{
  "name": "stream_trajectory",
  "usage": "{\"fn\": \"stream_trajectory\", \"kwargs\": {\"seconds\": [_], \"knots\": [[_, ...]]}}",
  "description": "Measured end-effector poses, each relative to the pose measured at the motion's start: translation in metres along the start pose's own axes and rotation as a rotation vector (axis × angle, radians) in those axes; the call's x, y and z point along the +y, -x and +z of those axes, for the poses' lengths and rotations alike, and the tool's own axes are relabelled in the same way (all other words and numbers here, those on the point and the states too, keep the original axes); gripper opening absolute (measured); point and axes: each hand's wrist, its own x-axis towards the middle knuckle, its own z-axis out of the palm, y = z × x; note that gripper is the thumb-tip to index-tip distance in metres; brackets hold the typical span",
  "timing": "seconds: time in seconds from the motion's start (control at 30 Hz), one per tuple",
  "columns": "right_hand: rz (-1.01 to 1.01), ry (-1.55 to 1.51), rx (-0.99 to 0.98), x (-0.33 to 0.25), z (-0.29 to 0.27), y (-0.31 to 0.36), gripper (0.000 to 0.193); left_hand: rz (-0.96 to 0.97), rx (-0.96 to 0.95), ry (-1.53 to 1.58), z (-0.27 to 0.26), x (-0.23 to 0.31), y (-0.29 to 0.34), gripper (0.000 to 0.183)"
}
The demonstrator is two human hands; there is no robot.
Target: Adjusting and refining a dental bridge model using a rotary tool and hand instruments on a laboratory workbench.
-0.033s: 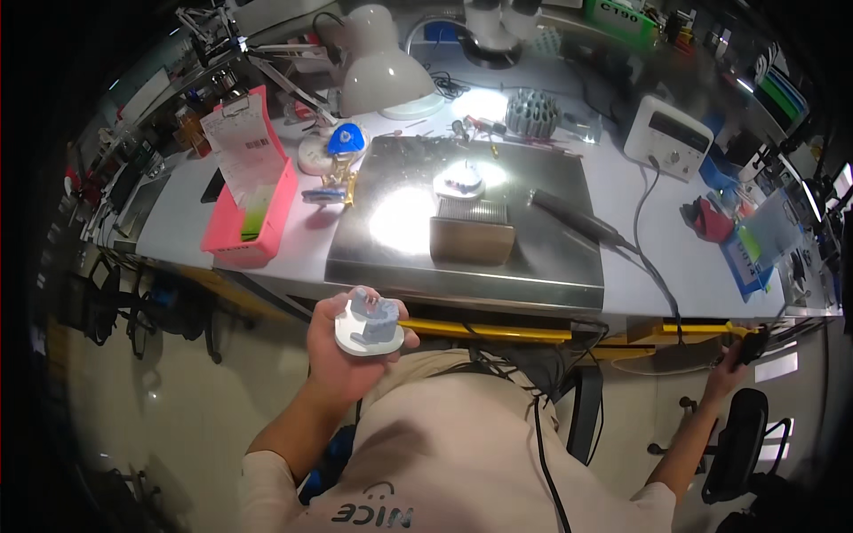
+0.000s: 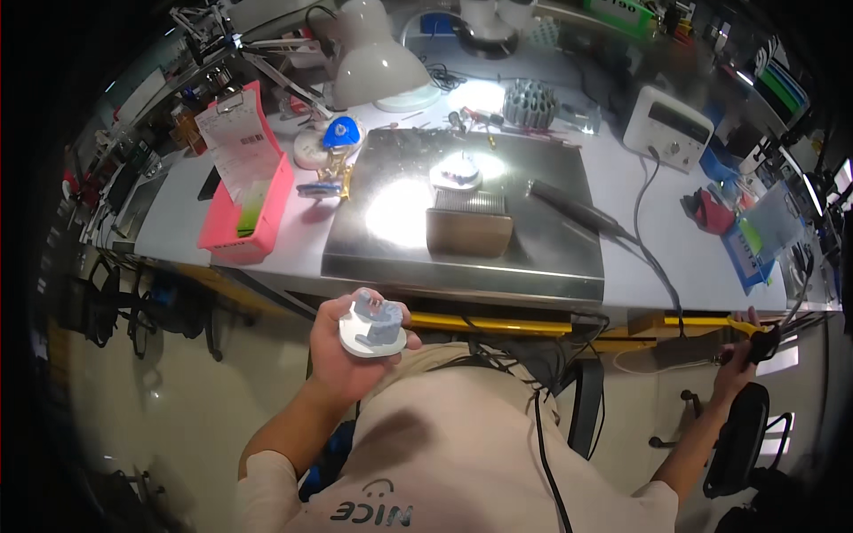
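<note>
Low in front of me, just off the bench's near edge, my left hand (image 2: 342, 355) is closed round a grey dental model (image 2: 380, 322) on a round white base (image 2: 373, 347). The model faces up, and my fingers curl round the base's edge. Out at the far right, below the bench edge, my right hand (image 2: 732, 373) grips a black and yellow tool (image 2: 764, 343). It is small and partly covered by my fingers, so its exact kind does not show. A second dental model on a white base (image 2: 457, 171) sits on the metal bench plate (image 2: 373, 258).
A brown ridged block (image 2: 469, 233) and a grey handpiece (image 2: 573, 206) with its cord lie on the plate. At the left stand a pink tray (image 2: 244, 240) and a gold articulator (image 2: 336, 169); behind them, a lamp (image 2: 378, 67). A white control box (image 2: 668, 129) is at the right.
My right hand has shifted slightly upward with its fingers now round the black and yellow tool. My left hand has hardly moved; the model is tilted slightly differently.
</note>
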Motion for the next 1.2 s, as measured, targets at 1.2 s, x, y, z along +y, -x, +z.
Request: {"fn": "stream_trajectory", "kwargs": {"seconds": [1.2], "knots": [[0.316, 0.357, -1.517, -0.155, 0.222, 0.015, 0.035, 1.281, 0.423, -2.393, 0.050, 0.162, -0.096, 0.054]]}}
